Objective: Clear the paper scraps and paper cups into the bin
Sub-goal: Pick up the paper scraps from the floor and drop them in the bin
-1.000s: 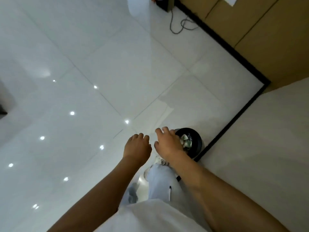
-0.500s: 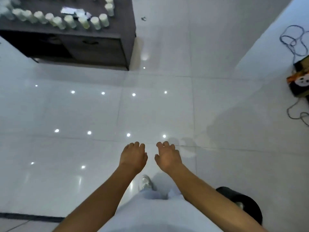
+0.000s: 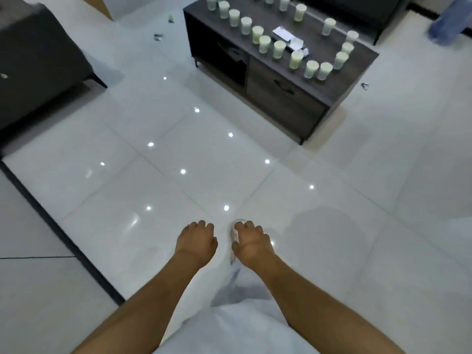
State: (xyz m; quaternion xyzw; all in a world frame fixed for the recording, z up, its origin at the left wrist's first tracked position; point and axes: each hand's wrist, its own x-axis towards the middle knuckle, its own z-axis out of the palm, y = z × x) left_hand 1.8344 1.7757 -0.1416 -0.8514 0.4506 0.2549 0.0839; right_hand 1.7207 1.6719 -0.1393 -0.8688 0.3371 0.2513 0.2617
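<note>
Since half a second ago the bin has gone from sight. Both hands, left hand [image 3: 196, 241] and right hand [image 3: 251, 242], hang loosely curled, holding nothing. Paper cups [image 3: 296, 60] and paper scraps [image 3: 282, 33] sit on the dark table [image 3: 319, 98] ahead.

My fingers curl down and away, so the undersides of my left hand [image 3: 196, 238] and right hand [image 3: 251, 242] are hidden. My right hand covers most of my shoe [image 3: 233, 237]. The top edge of the frame cuts off the far paper cups [image 3: 265, 43] and the back of the desk [image 3: 286, 98]. Scraps on the floor [image 3: 158, 37] at upper left are too small to make out. A blue shape [image 3: 445, 24] at upper right is blurred.
</note>
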